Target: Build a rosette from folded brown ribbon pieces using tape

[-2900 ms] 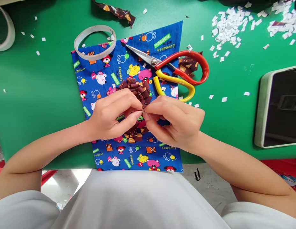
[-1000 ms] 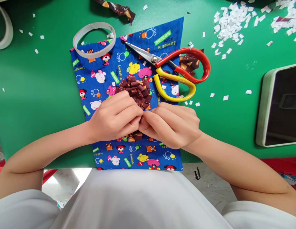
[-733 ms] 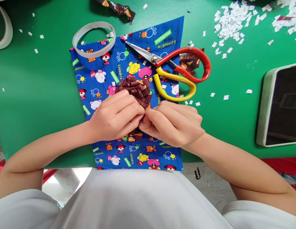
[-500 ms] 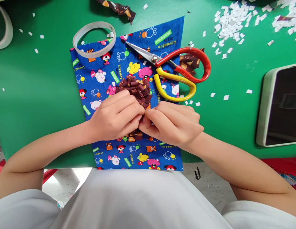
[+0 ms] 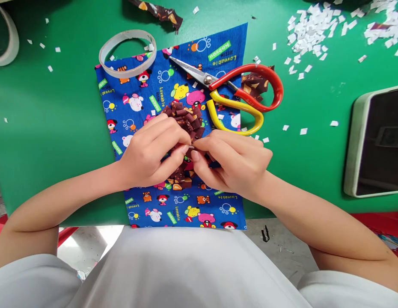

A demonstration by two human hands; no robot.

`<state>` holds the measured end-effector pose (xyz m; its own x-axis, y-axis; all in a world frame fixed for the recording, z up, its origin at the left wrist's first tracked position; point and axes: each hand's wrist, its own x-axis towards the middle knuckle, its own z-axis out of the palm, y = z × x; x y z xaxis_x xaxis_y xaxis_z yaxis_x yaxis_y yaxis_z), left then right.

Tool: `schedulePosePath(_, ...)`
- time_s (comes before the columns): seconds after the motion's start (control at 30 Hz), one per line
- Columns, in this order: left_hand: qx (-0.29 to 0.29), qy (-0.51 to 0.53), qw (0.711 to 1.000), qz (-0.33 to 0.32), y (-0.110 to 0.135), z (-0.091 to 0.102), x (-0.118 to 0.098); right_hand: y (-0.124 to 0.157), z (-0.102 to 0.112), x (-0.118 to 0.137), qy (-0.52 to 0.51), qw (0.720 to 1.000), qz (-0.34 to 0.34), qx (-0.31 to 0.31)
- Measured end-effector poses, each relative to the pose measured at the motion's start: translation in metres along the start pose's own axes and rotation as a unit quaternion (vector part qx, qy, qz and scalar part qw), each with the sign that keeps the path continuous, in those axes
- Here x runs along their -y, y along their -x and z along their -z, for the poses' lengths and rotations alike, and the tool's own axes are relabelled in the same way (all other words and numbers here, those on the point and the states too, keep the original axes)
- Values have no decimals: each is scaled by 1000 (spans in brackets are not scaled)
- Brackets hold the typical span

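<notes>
Over a blue cartoon-print cloth (image 5: 186,214), my left hand (image 5: 154,152) and my right hand (image 5: 233,164) meet fingertip to fingertip. Between them they pinch a small brown fabric piece (image 5: 190,153) with a pale edge; my fingers cover much of it. Just beyond my fingers is a heap of small dark brown fabric pieces (image 5: 186,117) with orange marks. More loose brown pieces (image 5: 181,182) lie beneath and nearer to me. Scissors (image 5: 208,80) with one red and one yellow handle rest on the cloth's far right part, their blades slightly apart.
A whitish ring (image 5: 104,68) lies across the cloth's far left corner, with another ring (image 5: 14,40) at the left. White paper bits (image 5: 310,34) are piled far right and scattered over the green table (image 5: 57,128). A phone-like device (image 5: 378,149) lies right; a brown scrap (image 5: 160,13) lies far.
My fingertips have drawn slightly apart and the thumbs have lifted, so the small piece between them now shows. The scissors, cloth and heap have stayed in place.
</notes>
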<state>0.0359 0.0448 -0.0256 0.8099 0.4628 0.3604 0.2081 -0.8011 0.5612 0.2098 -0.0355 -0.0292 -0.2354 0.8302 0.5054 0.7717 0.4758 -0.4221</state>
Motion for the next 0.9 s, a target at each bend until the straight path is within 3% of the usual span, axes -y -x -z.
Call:
schedulePosePath(0.2, 18, 10, 1000, 9, 0, 0, 0, -3, 3, 0, -24, 999, -23, 24)
schedulePosePath(0.6, -34, 0, 999, 12, 3, -3, 0, -6, 6, 1, -81, 994, -61, 33)
schedulePosePath(0.77, -32, -29, 998, -40, 6, -4, 2, -6, 9, 0, -108, 989, -90, 46)
schedulePosePath(0.9, -8, -34, 999, -42, 6, -4, 5, -7, 11, 0, -124, 985, -103, 56)
